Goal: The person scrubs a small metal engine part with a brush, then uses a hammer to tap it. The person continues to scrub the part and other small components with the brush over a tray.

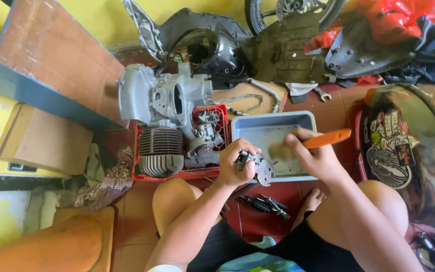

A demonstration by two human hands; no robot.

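Observation:
My left hand (235, 163) grips a small grey metal engine part (258, 168) over the near edge of a shallow grey tray (268, 121). My right hand (313, 153) holds an orange-handled brush (323, 140), its bristles resting against the part. Both hands work just above my bare knees, which frame the lower view.
A red crate (137, 174) on the left holds a finned cylinder (160, 151) and a grey engine casing (159, 95). Dark motorcycle body panels (278, 50) lie beyond the tray. A stickered dark panel (409, 151) sits to the right. Small tools (268, 204) lie on the red floor between my legs.

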